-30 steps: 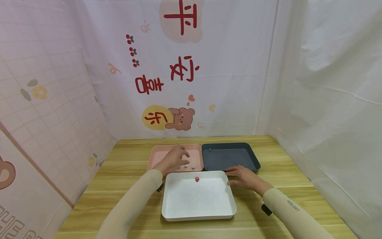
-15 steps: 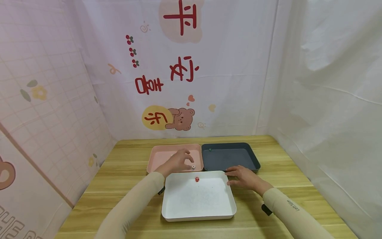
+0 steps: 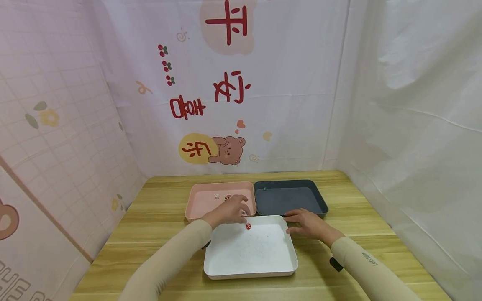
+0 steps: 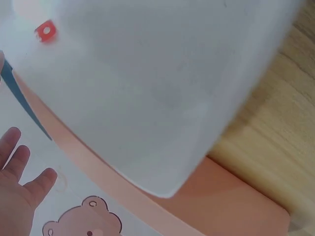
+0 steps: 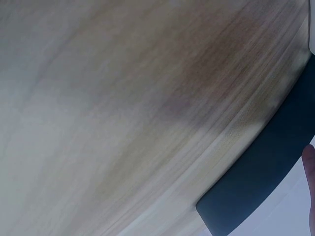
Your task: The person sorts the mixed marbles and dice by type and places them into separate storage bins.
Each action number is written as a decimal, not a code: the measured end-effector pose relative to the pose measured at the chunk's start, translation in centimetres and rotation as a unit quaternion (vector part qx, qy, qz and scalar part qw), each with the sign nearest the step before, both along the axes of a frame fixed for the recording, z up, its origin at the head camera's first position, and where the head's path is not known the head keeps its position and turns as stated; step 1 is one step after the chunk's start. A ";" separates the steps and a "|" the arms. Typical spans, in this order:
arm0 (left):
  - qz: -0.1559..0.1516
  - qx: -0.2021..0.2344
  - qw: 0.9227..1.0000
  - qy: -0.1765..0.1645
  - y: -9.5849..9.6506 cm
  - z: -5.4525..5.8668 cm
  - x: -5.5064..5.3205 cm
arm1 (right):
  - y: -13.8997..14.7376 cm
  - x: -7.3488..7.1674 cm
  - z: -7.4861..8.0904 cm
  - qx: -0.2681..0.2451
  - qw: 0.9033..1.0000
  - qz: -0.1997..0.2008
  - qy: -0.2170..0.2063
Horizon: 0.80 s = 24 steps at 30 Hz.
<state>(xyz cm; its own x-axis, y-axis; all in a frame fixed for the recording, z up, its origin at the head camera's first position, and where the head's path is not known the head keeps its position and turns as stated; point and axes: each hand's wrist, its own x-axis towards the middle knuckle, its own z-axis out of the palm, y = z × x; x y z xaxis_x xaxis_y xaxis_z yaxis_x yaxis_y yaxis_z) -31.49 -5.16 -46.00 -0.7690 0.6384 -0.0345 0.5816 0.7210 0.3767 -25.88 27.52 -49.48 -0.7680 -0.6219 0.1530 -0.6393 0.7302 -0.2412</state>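
Note:
In the head view my left hand (image 3: 230, 210) reaches over the front of the pink tray (image 3: 196, 205), its thumb over the white tray's far rim beside a red die (image 3: 248, 226). The left wrist view shows its fingers (image 4: 42, 184) spread, with nothing between them. A white die (image 3: 243, 212) shows among the fingertips in the head view. More white dice (image 3: 216, 196) and a reddish one (image 3: 227, 198) lie farther back in the pink tray. My right hand (image 3: 308, 224) rests at the far right corner of the white tray (image 3: 250, 274), fingers loosely extended.
Right of the pink tray stands a dark blue-grey tray (image 3: 290, 198) with a small green die (image 3: 265, 189) near its back left corner. All three trays sit close together on a wooden table (image 3: 357, 225). Fabric walls (image 3: 293, 104) enclose the table's back and sides.
My left hand has shifted right and nearer, from the pink tray's middle toward the white tray's far rim, uncovering dice behind it. The right hand has stayed in place.

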 end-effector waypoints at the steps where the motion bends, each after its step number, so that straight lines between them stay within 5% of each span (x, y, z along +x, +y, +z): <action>1: -0.006 -0.006 1.000 0.002 0.1 -0.1 0.1 | 0.0 0.0 0.0 0.000 1.000 0.000 0.000; 15: -0.067 -0.100 0.989 0.081 1.3 -1.4 0.1 | 0.0 0.1 0.2 0.002 1.000 0.000 0.003; 19: -0.085 -0.142 0.980 0.108 1.7 -1.5 0.1 | 0.2 0.0 0.0 0.001 1.000 0.004 0.008; 24: -0.114 -0.207 0.959 0.155 2.2 -1.7 0.2 | 0.3 -0.2 -0.3 -0.001 1.000 0.005 0.007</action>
